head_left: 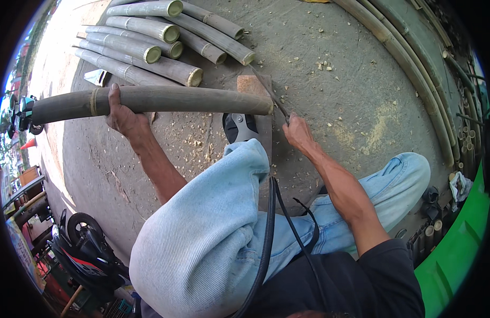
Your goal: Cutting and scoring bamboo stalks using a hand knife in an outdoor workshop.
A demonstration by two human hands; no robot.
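My left hand [127, 117] is wrapped around a thick bamboo pole [186, 99], which lies crosswise before me with its right end over a reddish-brown block [250, 82]. My right hand [298, 132] is closed on the handle of a long, narrow-bladed knife [275, 99]. Its dark blade slants up and left past the pole's cut end, over the edge of the block. From this view I cannot tell if the blade touches the bamboo. Just below that end is my foot in a black and grey sandal [240, 127].
Cut bamboo pieces [149, 53] lie piled at the far left. Wood chips [202, 140] and sawdust are scattered over the concrete floor [308, 47]. Long bamboo poles [409, 63] curve along the right side. A motorcycle [86, 244] stands at the lower left, a green panel [457, 233] at the lower right.
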